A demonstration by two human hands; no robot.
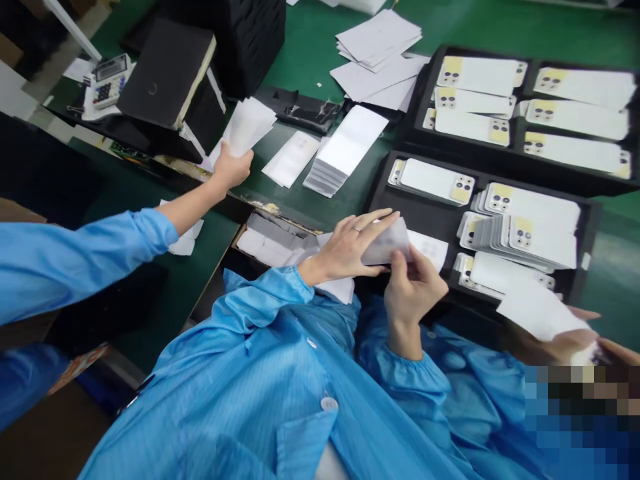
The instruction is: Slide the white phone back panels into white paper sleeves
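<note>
Between my two hands is a translucent white sheet [385, 243], bent at its right end. My left hand [343, 250] holds its left side, fingers stretched across the top and thumb below. At the right lower edge, my right hand [415, 290] pinches the sheet between thumb and fingers. Just behind it, a white paper piece [431, 248] with faint round marks lies at the edge of a black tray [415, 212]. That tray bears stacks of white phone back panels [540, 207] with camera rings and yellowish patches. Loose white papers [339, 289] rest below my left wrist.
A co-worker's hand [233, 163] at left grips a fan of white sheets [247, 130]. Another person on the right handles a white sheet [543, 310]. Paper stacks [350, 147], a second panel tray [425, 100], an open box [270, 243] and a black box [165, 73] stand around.
</note>
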